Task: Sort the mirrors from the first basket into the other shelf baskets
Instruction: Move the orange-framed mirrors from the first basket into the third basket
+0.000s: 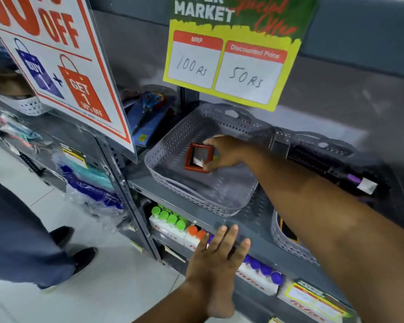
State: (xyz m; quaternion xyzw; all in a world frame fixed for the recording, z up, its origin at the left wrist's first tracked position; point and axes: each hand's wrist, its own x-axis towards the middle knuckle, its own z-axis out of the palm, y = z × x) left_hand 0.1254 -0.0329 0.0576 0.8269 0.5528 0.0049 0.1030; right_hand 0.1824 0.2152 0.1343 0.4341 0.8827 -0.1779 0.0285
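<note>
We see a grey metal shelf (191,213) carrying a grey perforated basket (173,141), and we place everything else against that basket. Above and behind it hangs a yellow-and-green price sign (231,66) marked 100 Rs and 50 Rs; up and to its left stands a white "OFF" poster (63,66). To the basket's right sits a darker basket (331,150) holding dark items we cannot make out. Below the basket, on the lower shelf, are white boxes of bottles with green caps (170,216).

Our right hand (226,152) reaches into the basket from the right, its fingers (210,142) closed on the edges of a small red-framed mirror (198,157), which is held tilted low over the basket floor, toward the middle; we cannot tell whether it touches the bottom. Our left hand (217,259) is below the basket, in front of the shelf edge, palm down, fingers spread and holding nothing.
</note>
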